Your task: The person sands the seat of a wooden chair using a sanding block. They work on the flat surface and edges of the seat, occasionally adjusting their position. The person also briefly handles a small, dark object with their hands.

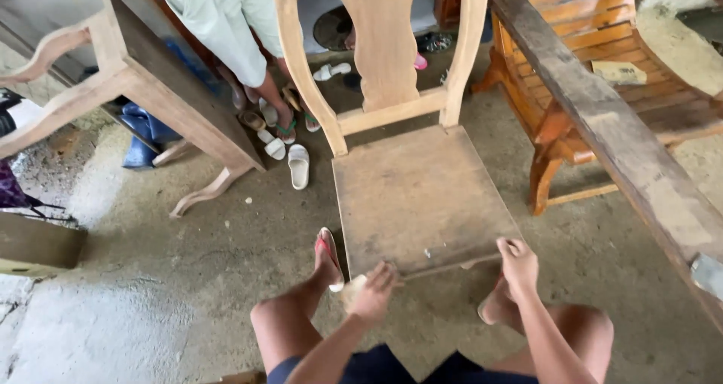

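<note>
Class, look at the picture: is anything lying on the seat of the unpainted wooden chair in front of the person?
No. The chair seat is bare wood; the right hand and left hand only meet its front edge.

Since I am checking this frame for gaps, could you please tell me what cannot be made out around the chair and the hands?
- Left hand, head view: motion-blurred; the pale thing under its fingers cannot be identified.
- Right hand: fingertips curl over the chair seat's front edge, so its grip is unclear.
- Chair legs: hidden beneath the seat; the backrest top is cut by the upper edge.
- Bystander: cut off above the thighs by the upper edge.
- Table: only partly in frame.
</note>
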